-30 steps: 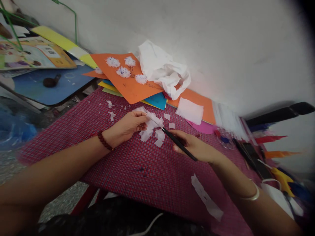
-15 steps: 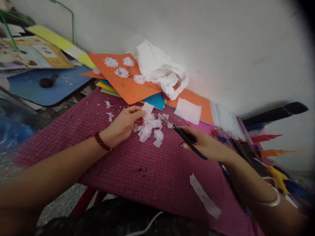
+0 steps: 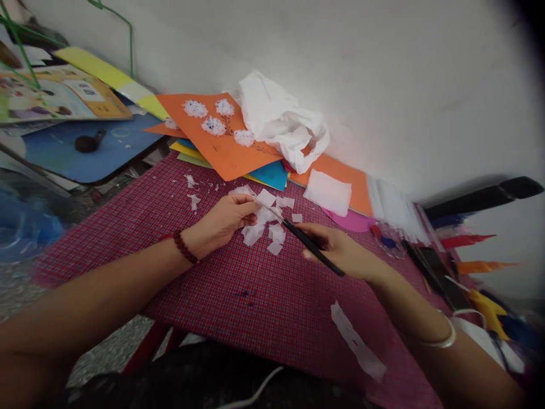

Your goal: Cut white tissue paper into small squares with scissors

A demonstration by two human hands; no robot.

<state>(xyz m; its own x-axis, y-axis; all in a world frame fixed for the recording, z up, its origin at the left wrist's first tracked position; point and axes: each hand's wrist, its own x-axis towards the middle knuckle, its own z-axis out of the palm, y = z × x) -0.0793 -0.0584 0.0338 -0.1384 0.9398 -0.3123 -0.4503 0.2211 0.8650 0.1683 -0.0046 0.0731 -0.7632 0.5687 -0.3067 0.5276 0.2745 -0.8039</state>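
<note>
My left hand (image 3: pixel 225 220) is closed in a pinch on a piece of thin white paper (image 3: pixel 242 190), part of which shows above the fingers. Black-handled scissors (image 3: pixel 314 247) are in my right hand (image 3: pixel 340 250), their blades together and pointing at the left fingertips. Below the blades, small cut paper pieces (image 3: pixel 252 234) lie in a loose pile on the checked red cloth (image 3: pixel 264 307). The blade tips overlap the left fingers and paper, so their exact contact is hard to see.
An orange sheet with white paper-scrap flowers (image 3: pixel 217 153) lies at the back, beside a crumpled white bag (image 3: pixel 272 108). A folded white paper (image 3: pixel 327 192) rests to its right. Nearer me is a paper strip (image 3: pixel 357 341). A blue table (image 3: pixel 55 156) stands left.
The scissors have moved left to my left fingers and their blades have closed. The held paper sits lower and more to the left, and a square piece now lies atop the pile.
</note>
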